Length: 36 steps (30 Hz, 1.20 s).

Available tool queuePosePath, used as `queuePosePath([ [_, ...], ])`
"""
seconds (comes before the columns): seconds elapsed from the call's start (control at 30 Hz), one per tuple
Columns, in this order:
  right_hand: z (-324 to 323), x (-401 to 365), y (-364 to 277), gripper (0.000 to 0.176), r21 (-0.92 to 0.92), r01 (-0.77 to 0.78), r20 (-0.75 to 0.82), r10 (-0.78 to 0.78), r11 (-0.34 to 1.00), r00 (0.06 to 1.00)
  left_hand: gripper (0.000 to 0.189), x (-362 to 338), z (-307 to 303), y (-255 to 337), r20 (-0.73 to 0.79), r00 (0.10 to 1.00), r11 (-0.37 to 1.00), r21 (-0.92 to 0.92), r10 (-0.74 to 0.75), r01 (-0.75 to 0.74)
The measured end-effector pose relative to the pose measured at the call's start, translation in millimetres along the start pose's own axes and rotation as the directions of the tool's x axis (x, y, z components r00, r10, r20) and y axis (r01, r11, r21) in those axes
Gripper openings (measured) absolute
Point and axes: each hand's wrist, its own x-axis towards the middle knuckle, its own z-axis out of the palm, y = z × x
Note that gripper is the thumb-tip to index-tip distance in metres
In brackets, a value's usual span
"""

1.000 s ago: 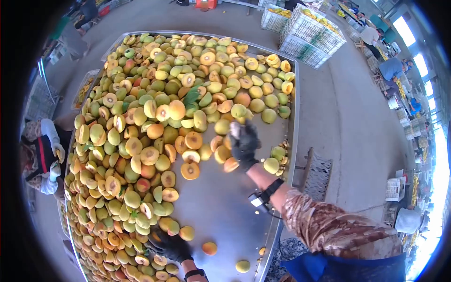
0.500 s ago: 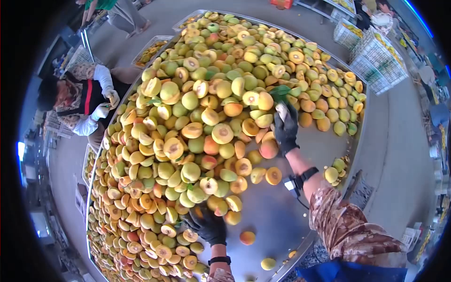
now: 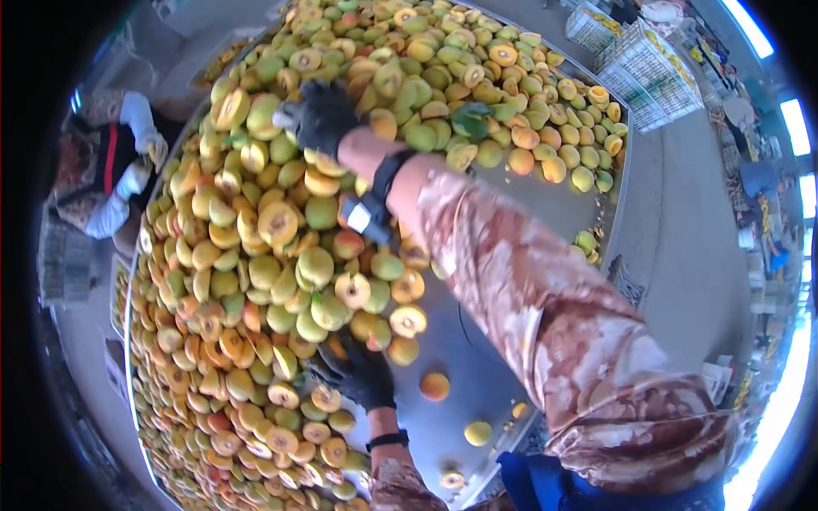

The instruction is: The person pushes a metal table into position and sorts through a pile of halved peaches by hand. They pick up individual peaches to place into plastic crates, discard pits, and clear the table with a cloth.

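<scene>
A large heap of whole and halved peaches [image 3: 278, 223], yellow, green and blushed, covers a metal table [image 3: 460, 341]. My right hand [image 3: 322, 117], in a dark glove with a pale fingertip, reaches across the upper part of the heap. Its fingers look apart over the fruit; no held peach shows. Lower down, my left hand [image 3: 356, 375], also gloved, rests against the near edge of the heap. Its fingers are spread beside peach halves, and an orange piece shows between them. A loose peach [image 3: 434, 387] lies right of it on the metal.
A green leaf [image 3: 470, 121] lies on the far fruit. At the left edge another person [image 3: 111, 170] works with both hands near the table. White crates [image 3: 652, 77] stand on the floor beyond the right side. A yellow peach [image 3: 478, 433] sits near the front edge.
My right hand has swept left across the heap from the right side near the leaf, its sleeve now crossing the table. My left hand stays by the same fruit. The view has shifted.
</scene>
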Motion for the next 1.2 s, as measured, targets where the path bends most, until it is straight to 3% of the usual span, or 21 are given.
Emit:
queuePosePath([
  [0.03,3.1,2.4,5.4,0.034,0.082,0.073,-0.048,-0.069,0.994,0.996,0.057,0.8,-3.2,-3.7,-0.024,1.0,1.0,-0.021,0.009,-0.009],
  [0.07,0.1,4.5,19.0,0.035,0.388,0.032,0.088,-0.071,0.921,0.994,0.054,2.6,-2.8,-3.1,-0.046,0.999,0.998,-0.054,0.006,-0.009],
  [0.1,-46.2,-17.7,11.7,0.033,0.388,0.21,-0.041,-0.211,0.897,0.977,0.053,1.4,-0.9,-3.2,-0.042,0.999,0.997,-0.073,-0.02,0.017],
  [0.13,-54.3,-42.8,33.4,0.035,0.673,0.097,-0.007,-0.125,0.733,0.992,0.051,-1.6,0.4,-6.8,-0.035,0.999,0.995,-0.092,-0.029,0.026],
  [0.17,-123.3,-77.0,19.7,0.036,0.629,-0.228,0.243,0.09,0.743,0.966,0.051,-2.3,1.1,-7.9,-0.037,0.999,0.993,-0.111,-0.034,0.029],
  [0.2,-160.6,-109.4,29.7,0.039,0.668,-0.362,0.303,0.206,0.65,0.93,0.051,-2.0,0.6,-10.3,-0.046,0.999,0.991,-0.13,-0.028,0.022],
  [0.23,-182.1,-148.8,72.1,0.036,0.378,-0.156,0.158,0.102,0.913,0.982,0.052,-2.6,3.2,-11.1,-0.044,0.998,0.987,-0.157,-0.044,0.037],
  [0.3,-238.7,-229.8,119.7,0.038,0.218,-0.427,0.172,0.396,0.878,0.902,0.054,-6.5,4.7,-13.5,-0.022,0.999,0.984,-0.174,-0.049,0.045],
  [0.33,-264.5,-268.4,127.3,0.038,0.383,-0.742,0.222,0.724,0.551,0.653,0.055,-5.9,5.7,-13.5,-0.025,0.999,0.986,-0.163,-0.047,0.042],
  [0.37,-291.9,-282.6,112.0,0.036,0.196,-0.896,0.171,0.886,0.398,0.431,0.058,-5.6,6.0,-13.4,-0.027,0.999,0.988,-0.147,-0.048,0.043],
  [0.4,-301.1,-323.0,138.2,0.036,0.298,-0.913,0.219,0.911,0.278,0.349,0.058,-6.2,7.7,-14.9,-0.024,0.999,0.987,-0.152,-0.047,0.043],
  [0.43,-305.5,-352.4,154.6,0.032,0.154,-0.966,0.179,0.956,0.208,0.234,0.058,-5.9,10.6,-14.9,-0.063,0.997,0.987,-0.155,-0.045,0.034],
  [0.47,-288.5,-448.7,258.5,0.03,-0.119,-0.727,0.032,0.734,0.676,0.678,0.057,-5.6,12.2,-13.3,-0.1,0.994,0.987,-0.157,-0.038,0.022],
  [0.53,-268.9,-444.5,203.3,0.031,-0.414,-0.775,-0.008,0.849,0.477,0.528,0.056,-5.9,9.2,-6.7,-0.075,0.997,0.989,-0.146,-0.021,0.01],
  [0.6,-231.7,-409.1,150.2,0.029,-0.51,-0.725,-0.009,0.84,0.462,0.542,0.049,-4.4,11.0,-5.6,-0.076,0.995,0.986,-0.159,-0.066,0.053],
  [0.67,-176.1,-361.1,104.3,0.028,-0.113,-0.572,-0.032,0.572,0.813,0.82,0.052,-5.8,8.3,-9.6,-0.056,0.998,0.997,-0.074,-0.009,0.005],
  [0.73,-151.8,-313.9,86.3,0.028,0.309,-0.53,0.142,0.513,0.79,0.847,0.054,-8.1,12.5,-12.6,-0.058,0.998,0.994,-0.108,0.006,-0.012],
  [0.83,-148.8,-293.4,52.8,0.031,0.517,-0.377,0.034,0.422,0.768,0.906,0.073,-19.0,-18.2,-14.4,-0.031,0.998,0.973,-0.22,0.058,-0.064],
  [0.93,-148.6,-357.0,64.3,0.038,0.152,-0.292,-0.035,0.3,0.944,0.953,0.098,-91.9,-84.2,24.7,0.268,0.956,0.937,-0.291,-0.116,0.195],
  [1.07,-164.4,-407.8,40.5,0.055,-0.007,-0.355,0.122,0.353,0.935,0.928,0.108,-204.7,-136.8,114.1,0.572,0.697,0.758,-0.188,-0.432,0.624],
  [1.2,-171.8,-396.1,24.8,0.072,-0.12,-0.222,0.345,0.251,0.968,0.905,0.102,-222.6,-136.5,137.6,0.664,0.569,0.711,-0.079,-0.485,0.699],
])
